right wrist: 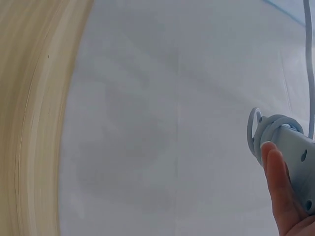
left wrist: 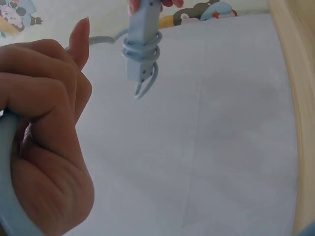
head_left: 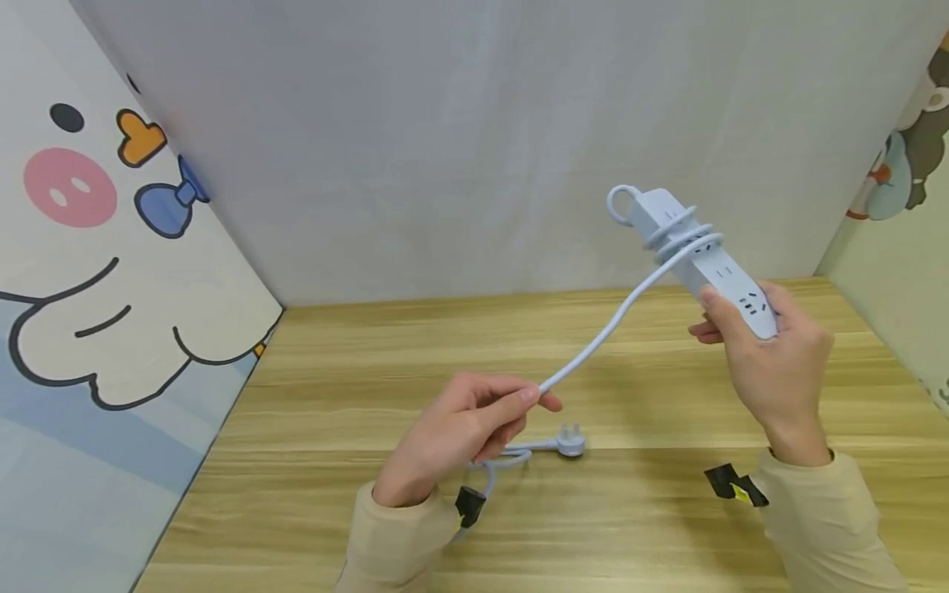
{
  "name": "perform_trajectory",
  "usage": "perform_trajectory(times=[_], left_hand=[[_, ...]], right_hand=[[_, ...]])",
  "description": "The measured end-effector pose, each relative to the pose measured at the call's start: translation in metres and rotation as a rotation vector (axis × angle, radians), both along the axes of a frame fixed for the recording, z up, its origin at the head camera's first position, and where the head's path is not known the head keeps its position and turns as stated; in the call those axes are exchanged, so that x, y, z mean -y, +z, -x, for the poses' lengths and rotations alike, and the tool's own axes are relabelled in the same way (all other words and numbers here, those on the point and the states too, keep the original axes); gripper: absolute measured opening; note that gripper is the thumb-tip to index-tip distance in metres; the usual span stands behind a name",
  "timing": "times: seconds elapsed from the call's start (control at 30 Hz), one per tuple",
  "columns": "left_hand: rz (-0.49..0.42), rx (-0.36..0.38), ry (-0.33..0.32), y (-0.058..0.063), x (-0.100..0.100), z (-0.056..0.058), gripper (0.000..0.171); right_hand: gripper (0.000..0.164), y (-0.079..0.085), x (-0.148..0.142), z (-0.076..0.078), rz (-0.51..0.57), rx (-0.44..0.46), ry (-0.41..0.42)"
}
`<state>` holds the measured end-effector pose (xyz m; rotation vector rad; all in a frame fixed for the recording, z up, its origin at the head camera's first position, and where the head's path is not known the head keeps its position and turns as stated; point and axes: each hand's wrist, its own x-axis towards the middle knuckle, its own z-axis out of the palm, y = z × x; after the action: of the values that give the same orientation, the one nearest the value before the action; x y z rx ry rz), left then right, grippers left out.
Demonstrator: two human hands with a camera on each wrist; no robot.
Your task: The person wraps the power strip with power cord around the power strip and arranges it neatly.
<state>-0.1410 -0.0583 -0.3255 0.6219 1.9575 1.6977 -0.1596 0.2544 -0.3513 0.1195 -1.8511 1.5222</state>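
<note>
A white power strip (head_left: 730,280) is held up above the table by my right hand (head_left: 782,354), which grips its near end with the thumb on the socket face. Several turns of its cord (head_left: 615,321) wrap around the far half, and a small loop stands out at the far end. My left hand (head_left: 467,420) pinches the cord, which runs taut between the two hands. In the left wrist view the wrapped strip (left wrist: 142,44) hangs beyond my curled left fingers (left wrist: 44,93). The plug (head_left: 571,442) lies on the table with its prongs up, past the left hand.
The wood-grain table (head_left: 356,354) meets a pale cloth backdrop (head_left: 445,165) at its far edge. A panel with a cartoon figure (head_left: 222,321) stands at the left, and another printed panel (head_left: 882,247) at the right. Loose cord (head_left: 489,478) lies below the left hand.
</note>
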Motion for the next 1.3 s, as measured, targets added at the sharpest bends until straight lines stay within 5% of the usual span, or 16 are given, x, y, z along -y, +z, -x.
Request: perform_trajectory(times=[0.17, 0.43, 0.67, 0.8, 1.0, 1.2, 1.3], left_hand=[[0.009, 0.049, -0.071, -0.007, 0.002, 0.006, 0.028], [0.079, 0.125, -0.052, -0.025, 0.003, 0.017, 0.039], [0.099, 0.108, -0.14, -0.046, 0.005, 0.034, 0.044], [0.147, 0.065, -0.135, -0.054, 0.011, 0.043, 0.042], [0.26, -0.05, -0.037, -0.064, 0.017, 0.053, 0.034], [0.289, -0.138, 0.138, -0.074, 0.016, 0.061, 0.031], [0.288, -0.186, 0.232, -0.075, 0.016, 0.062, 0.03]], right_hand=[[0.014, 0.004, 0.003, -0.004, 0.319, -0.091, 0.23], [0.026, 0.011, -0.002, -0.012, 0.639, -0.056, 0.648], [0.036, 0.006, -0.002, -0.01, 0.799, -0.014, 0.834], [0.044, 0.0, -0.007, -0.009, 0.827, 0.019, 1.024], [0.057, -0.012, -0.019, -0.011, 0.7, 0.05, 1.286], [0.049, -0.014, -0.025, -0.007, 0.233, 0.115, 1.416], [0.045, -0.016, -0.026, -0.007, 0.104, 0.157, 1.417]])
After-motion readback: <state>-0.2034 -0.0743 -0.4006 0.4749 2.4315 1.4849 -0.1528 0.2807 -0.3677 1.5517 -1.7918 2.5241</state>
